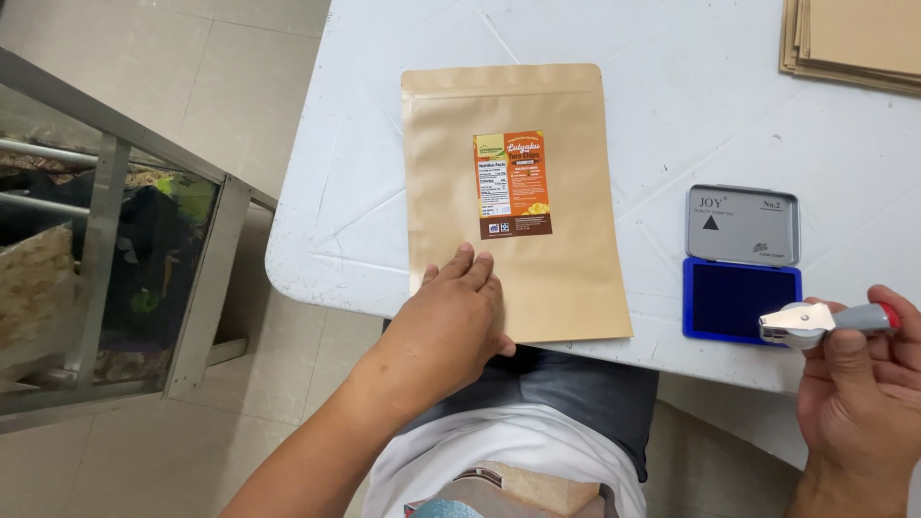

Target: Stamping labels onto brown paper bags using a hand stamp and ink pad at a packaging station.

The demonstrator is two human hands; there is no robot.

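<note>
One kraft stand-up pouch (513,192) is laid flat on the white worktop (672,115), pinned at its lower left corner by the flat, open left hand (446,321). One open blue ink pad (741,264) is seen beside it. One roller stamp (827,321) is gripped in the right hand (859,388). One stack of kraft pouches (854,38) is noted top right.

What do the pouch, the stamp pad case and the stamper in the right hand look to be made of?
Pouch: matte brown kraft paper by its look, with a glossy printed label.
Stamp pad case: grey metal, probably tin, from its dull sheen; the pad looks like blue inked felt.
Stamper, held by the right hand: shiny metal head, grey and red handle, likely plastic.
</note>
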